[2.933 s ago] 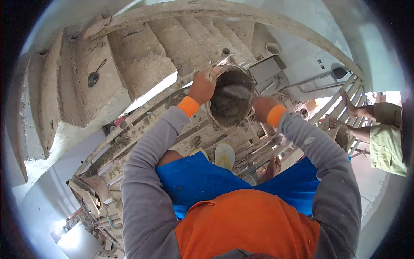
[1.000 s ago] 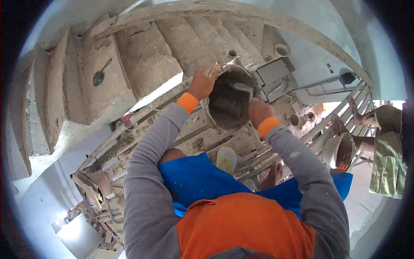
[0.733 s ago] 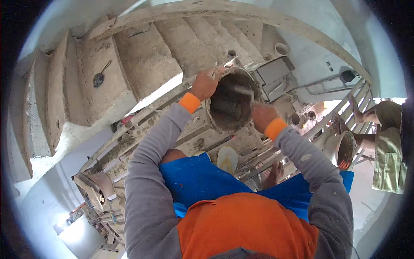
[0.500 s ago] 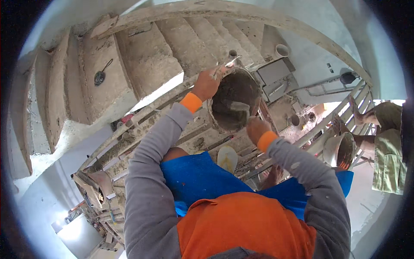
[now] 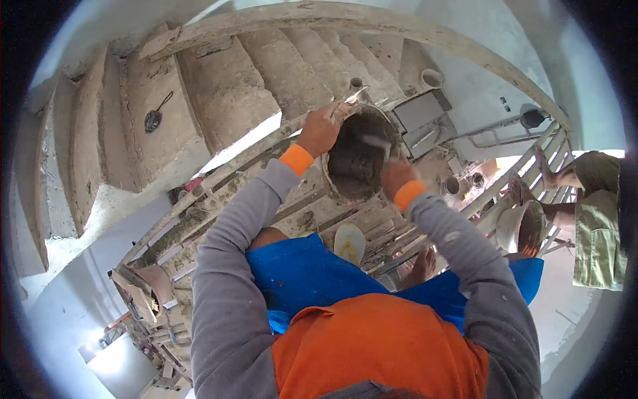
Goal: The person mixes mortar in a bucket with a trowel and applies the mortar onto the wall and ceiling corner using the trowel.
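A round bucket [image 5: 330,188] of dark grey wet mortar [image 5: 355,163] stands in front of me on the planks. My right hand [image 5: 399,176], smeared by motion, is closed at the bucket's right side around the handle of a trowel. The trowel's blade [image 5: 377,141] reaches into the bucket over the mortar and is blurred too. At the bucket's far left rim my left hand [image 5: 320,130] is closed on a thin, pale flat tool [image 5: 357,95] that sticks out past the fingers. That tool's exact kind cannot be made out.
Concrete stairs [image 5: 226,86] run along the far left, with a small dark corded object [image 5: 153,121] on one step. To the right a person in khaki trousers [image 5: 598,239] is beside a metal railing [image 5: 555,149] and another bucket [image 5: 508,226]. A pale sandal [image 5: 349,243] shows below.
My right hand has shifted slightly, and the trowel blade has swung up toward the far side of the bucket. The left hand has stayed at the rim.
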`<act>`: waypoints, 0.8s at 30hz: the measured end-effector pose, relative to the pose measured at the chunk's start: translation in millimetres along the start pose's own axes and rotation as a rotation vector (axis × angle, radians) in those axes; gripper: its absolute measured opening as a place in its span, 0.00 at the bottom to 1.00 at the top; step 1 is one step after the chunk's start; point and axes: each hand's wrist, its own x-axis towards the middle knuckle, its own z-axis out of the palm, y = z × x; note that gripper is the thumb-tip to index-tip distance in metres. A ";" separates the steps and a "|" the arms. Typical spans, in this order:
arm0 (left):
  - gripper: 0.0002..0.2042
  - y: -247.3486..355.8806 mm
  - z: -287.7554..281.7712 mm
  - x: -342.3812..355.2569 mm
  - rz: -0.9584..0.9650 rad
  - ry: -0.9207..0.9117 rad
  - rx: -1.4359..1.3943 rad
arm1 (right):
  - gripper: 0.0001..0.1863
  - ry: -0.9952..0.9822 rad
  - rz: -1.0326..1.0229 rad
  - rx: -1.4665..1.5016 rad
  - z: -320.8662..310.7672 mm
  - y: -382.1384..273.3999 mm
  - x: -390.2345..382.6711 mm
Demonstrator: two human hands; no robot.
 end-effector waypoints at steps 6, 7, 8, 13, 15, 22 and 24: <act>0.27 -19.2 3.1 -7.5 0.043 0.030 -0.024 | 0.13 -0.166 0.003 0.149 -39.3 -3.5 -8.1; 0.27 -15.3 1.7 -6.9 0.043 0.040 -0.014 | 0.15 -0.095 0.011 0.146 -47.2 6.5 -7.2; 0.27 -11.8 0.7 -6.5 0.041 0.050 -0.002 | 0.15 -0.096 0.015 0.145 -46.2 4.4 -3.7; 0.20 -20.0 11.0 2.2 0.002 0.030 0.080 | 0.12 -0.002 -0.012 -0.022 60.2 -21.4 -2.4; 0.21 -15.9 -5.0 -5.8 -0.018 0.035 0.036 | 0.11 -0.073 0.168 0.183 11.7 -16.0 -2.9; 0.26 -17.7 -1.5 -1.2 -0.049 0.019 -0.005 | 0.10 0.193 0.122 0.019 41.3 -31.3 -6.3; 0.26 -27.7 -5.4 -2.1 -0.080 0.050 -0.044 | 0.09 0.338 0.075 0.006 38.2 -34.2 -7.9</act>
